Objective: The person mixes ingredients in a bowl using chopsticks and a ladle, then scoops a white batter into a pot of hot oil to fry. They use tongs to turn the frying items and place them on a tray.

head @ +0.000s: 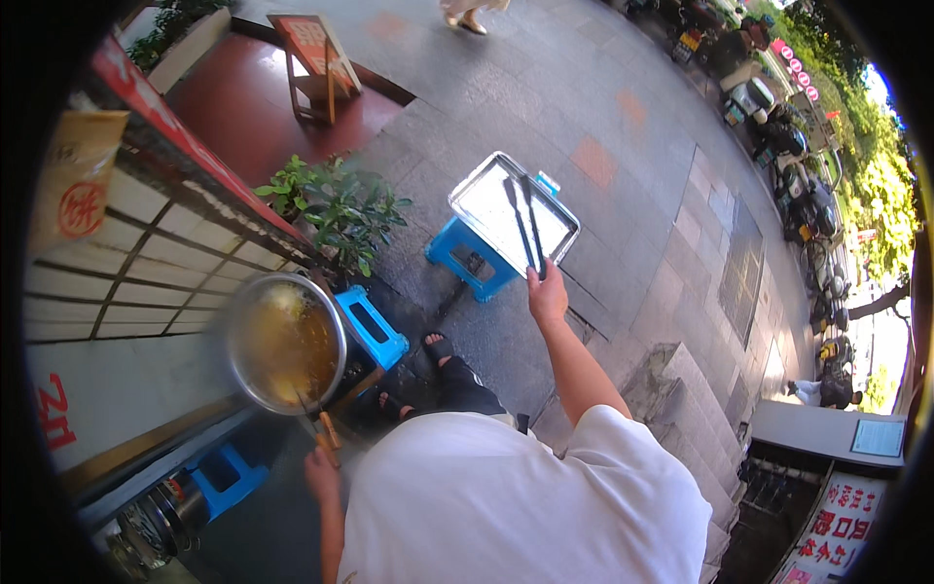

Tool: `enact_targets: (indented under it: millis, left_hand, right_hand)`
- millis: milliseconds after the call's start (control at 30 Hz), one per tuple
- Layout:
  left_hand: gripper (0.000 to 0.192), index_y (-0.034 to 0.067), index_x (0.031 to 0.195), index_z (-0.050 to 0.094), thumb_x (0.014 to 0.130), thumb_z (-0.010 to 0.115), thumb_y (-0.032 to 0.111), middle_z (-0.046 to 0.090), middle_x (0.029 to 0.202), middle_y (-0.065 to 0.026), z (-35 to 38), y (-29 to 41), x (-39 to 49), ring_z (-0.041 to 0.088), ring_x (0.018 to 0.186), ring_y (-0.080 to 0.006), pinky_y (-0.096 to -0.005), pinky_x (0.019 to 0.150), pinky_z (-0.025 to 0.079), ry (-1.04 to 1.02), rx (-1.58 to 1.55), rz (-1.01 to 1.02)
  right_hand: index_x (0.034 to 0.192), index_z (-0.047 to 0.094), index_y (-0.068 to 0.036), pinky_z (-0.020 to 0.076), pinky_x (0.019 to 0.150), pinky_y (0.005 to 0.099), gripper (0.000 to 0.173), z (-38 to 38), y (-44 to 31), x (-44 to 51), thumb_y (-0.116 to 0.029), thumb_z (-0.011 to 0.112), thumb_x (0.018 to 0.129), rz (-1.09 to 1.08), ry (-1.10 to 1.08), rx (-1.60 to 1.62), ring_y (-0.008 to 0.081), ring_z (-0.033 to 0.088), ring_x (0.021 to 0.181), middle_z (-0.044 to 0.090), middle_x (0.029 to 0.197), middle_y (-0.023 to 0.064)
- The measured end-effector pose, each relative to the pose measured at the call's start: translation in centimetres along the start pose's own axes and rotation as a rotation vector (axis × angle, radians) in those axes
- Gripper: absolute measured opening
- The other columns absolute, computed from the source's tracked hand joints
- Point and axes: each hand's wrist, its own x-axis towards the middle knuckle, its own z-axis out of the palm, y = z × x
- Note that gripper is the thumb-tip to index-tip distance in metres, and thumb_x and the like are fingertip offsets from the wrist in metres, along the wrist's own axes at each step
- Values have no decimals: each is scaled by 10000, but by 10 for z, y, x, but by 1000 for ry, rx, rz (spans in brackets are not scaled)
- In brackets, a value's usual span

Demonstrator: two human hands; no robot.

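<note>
My right hand (547,292) grips the handle end of black tongs (522,223), whose arms reach over a shiny metal tray (489,212). The tray rests on a blue plastic stool (478,259). With my left hand (323,471) I hold a wooden-handled utensil (326,447). A second wooden handle (330,429) lies beside it at the rim of a round metal pot (339,343). Thin metal parts reach from the handles into the pot. Brownish-yellow liquid (306,347) with pale yellow food in it fills the pot, and part of it is blurred.
Another blue stool (376,328) stands beside the pot, near a leafy potted plant (350,219). Stone steps (682,416) lie on the right. A tiled wall (160,255) borders the left. Beyond are a wooden sign stand (317,66), a person's feet (467,20) and parked scooters (795,168).
</note>
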Motion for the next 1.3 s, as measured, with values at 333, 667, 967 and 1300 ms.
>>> enact_targets:
  millis: [333, 667, 967, 1300]
  left_hand:
    - [571, -23, 1137, 584, 970, 400, 492, 617, 1131, -209, -24, -22, 15, 615, 1005, -364, -411, 766, 522, 164, 97, -128]
    - [529, -36, 1017, 585, 969, 421, 465, 625, 678, -176, -18, -53, 6, 603, 436, -275, -356, 384, 482, 229, -87, -240]
    - [383, -37, 1034, 596, 945, 499, 322, 647, 774, -206, -2, -68, -31, 661, 569, -290, -398, 477, 526, 196, -304, -371]
    - [444, -35, 873, 557, 959, 417, 378, 575, 651, -156, 64, -190, -53, 594, 443, -263, -360, 435, 497, 178, -362, -241]
  right_hand:
    - [1262, 486, -90, 478, 877, 482, 503, 20, 91, 27, -422, 563, 893, 337, -309, -262, 406, 609, 1032, 639, 1091, 237]
    - [1267, 491, -27, 451, 911, 467, 523, 7, 72, 23, -406, 516, 907, 219, -256, 64, 424, 577, 1074, 618, 1138, 246]
    - [1258, 543, -67, 508, 767, 377, 445, 69, -58, -50, -355, 571, 919, -410, -494, 100, 305, 661, 901, 673, 1021, 163]
    - [1276, 511, -66, 429, 443, 236, 389, 94, -241, -187, -308, 494, 972, -293, -1466, 211, 96, 537, 554, 584, 804, 22]
